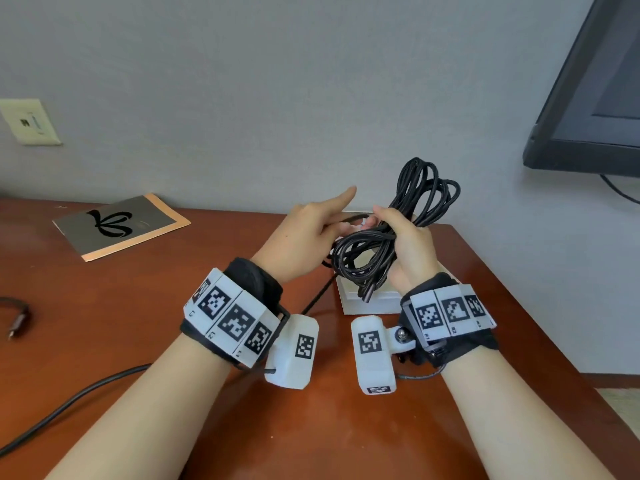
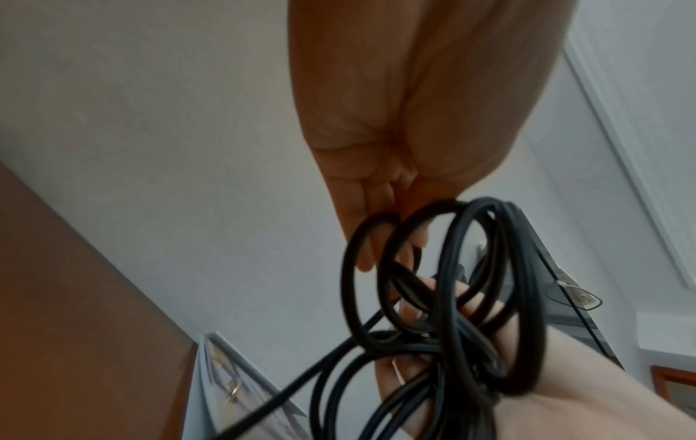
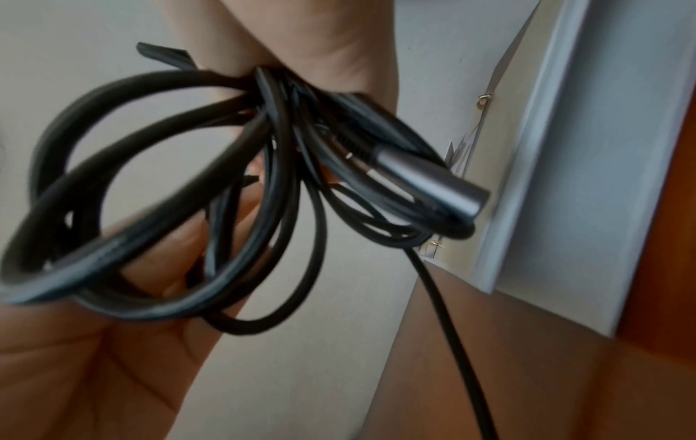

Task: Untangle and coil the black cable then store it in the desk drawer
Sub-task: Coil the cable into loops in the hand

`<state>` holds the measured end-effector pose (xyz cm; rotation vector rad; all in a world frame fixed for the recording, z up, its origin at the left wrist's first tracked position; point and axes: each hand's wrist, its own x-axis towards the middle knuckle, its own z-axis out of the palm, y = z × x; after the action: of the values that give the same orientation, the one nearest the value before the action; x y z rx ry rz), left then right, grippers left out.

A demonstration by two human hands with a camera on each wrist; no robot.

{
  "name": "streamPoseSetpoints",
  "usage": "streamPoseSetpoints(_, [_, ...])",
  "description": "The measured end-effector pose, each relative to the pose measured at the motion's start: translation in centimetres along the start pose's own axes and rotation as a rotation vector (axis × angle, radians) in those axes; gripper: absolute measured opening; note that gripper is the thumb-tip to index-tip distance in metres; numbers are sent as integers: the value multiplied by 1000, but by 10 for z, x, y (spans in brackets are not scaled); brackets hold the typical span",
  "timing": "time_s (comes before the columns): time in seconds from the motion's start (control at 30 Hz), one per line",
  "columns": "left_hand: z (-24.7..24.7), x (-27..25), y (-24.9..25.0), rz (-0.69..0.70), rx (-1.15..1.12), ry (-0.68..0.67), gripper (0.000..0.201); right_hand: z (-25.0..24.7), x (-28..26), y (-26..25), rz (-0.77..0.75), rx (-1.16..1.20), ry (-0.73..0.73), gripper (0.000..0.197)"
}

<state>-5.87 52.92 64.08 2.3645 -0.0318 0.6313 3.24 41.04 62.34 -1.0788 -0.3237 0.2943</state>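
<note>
The black cable is a loose bundle of several loops held above the brown desk. My right hand grips the bundle round its middle; loops stick up behind it and hang below it. My left hand is just left of it, index finger straight, while the thumb and other fingers pinch one loop. A grey metal plug on one cable end hangs from the bundle. One strand trails down to the desk. No drawer is in view.
A white box sits on the desk under the hands. A grey booklet lies at the back left. Another dark cable crosses the desk's front left. A monitor hangs at the right, near the desk's right edge.
</note>
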Motion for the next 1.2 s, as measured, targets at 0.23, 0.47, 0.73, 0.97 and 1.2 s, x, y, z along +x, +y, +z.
streamPoseSetpoints(0.23, [2, -4, 2, 103, 44, -67, 54, -2, 1, -3, 65, -19, 50, 19])
streamPoseSetpoints(0.47, [3, -3, 4, 180, -48, -98, 52, -1, 0, -11, -27, -71, 41, 5])
streamPoseSetpoints(0.73, [-8, -1, -18, -196, 138, 73, 46, 4, -11, -23, -119, -90, -257, 36])
streamPoseSetpoints(0.97, [-10, -2, -33, -238, 101, 43, 33, 3, -12, -24, -137, -206, -360, 12])
streamPoseSetpoints(1.2, [-24, 3, -31, -53, 152, 419, 41, 0, -7, -21, -144, -310, -316, 39])
